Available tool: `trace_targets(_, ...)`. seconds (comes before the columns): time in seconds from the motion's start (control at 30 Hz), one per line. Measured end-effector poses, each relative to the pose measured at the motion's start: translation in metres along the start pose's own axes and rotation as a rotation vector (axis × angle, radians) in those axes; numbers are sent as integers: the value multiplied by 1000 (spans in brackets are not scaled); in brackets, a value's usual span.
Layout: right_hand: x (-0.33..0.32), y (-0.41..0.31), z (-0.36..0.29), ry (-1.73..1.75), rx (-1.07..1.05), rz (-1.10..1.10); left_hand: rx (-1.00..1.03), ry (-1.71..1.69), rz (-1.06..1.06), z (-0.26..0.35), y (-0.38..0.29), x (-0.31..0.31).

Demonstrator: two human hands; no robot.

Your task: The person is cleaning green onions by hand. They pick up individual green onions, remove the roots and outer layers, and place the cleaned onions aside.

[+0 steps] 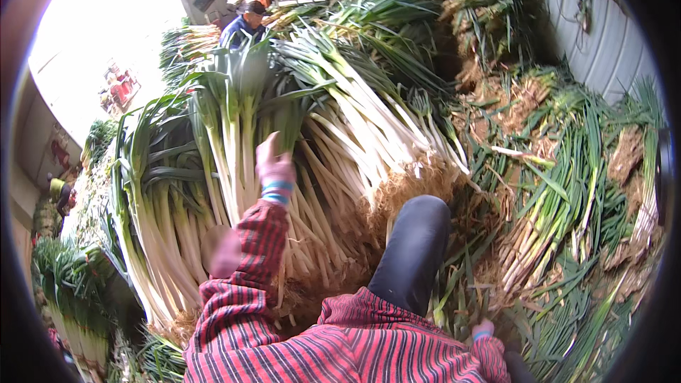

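My left hand point(275, 164), in a pinkish glove with a blue-banded cuff, is raised with one finger extended, in front of upright leeks point(234, 138) with white stalks and green leaves. Whether it grips any leaf cannot be told. Low on the right, my right hand point(483, 329) is small in view beside leaves near the ground; its fingers are unclear. A slanting bundle of leeks point(367, 111) lies on the pile, its brown roots toward my dark-trousered knee. More leeks point(159, 234) lean at the left. A blurred pinkish shape point(224, 255) shows beside my left sleeve.
A person in blue with a dark cap point(246, 24) is behind the pile. Another person point(61, 191) is at the far left. Loose onion-like stalks point(553, 213) and leaves cover the ground at right. A corrugated metal wall point(612, 37) stands behind; bundled leeks point(80, 319) stand lower left.
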State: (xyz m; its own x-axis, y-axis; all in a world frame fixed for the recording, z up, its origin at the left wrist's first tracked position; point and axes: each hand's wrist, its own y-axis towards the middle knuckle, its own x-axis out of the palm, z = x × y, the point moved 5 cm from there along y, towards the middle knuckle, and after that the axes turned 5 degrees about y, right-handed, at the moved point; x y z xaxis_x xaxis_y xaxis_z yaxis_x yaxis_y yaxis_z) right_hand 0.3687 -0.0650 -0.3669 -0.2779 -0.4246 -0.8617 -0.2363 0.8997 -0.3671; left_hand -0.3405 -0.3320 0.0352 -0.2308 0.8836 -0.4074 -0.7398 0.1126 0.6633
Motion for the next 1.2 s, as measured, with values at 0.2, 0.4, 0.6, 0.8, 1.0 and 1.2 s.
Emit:
trace_targets(0.2,41,-45,-85,381,120,-629,-178,-964,-618,184,-89,186)
trace_targets(0.4,66,-33,-82,256,55,-548,-270,-1202,-880,336,-159,273)
trace_targets(0.6,16,52,-80,361,-35,-160,-676,-1083,-1273,335,-246,304)
trace_targets(0.8,-66,168,-104,385,383,-101,-733,-1018,-1501,346,-260,299)
trace_targets(1.0,-104,250,-27,226,733,158,-953,-970,-1529,349,-256,295)
trace_targets(1.2,-85,328,-43,23,570,-58,-818,-843,-1671,344,-269,300)
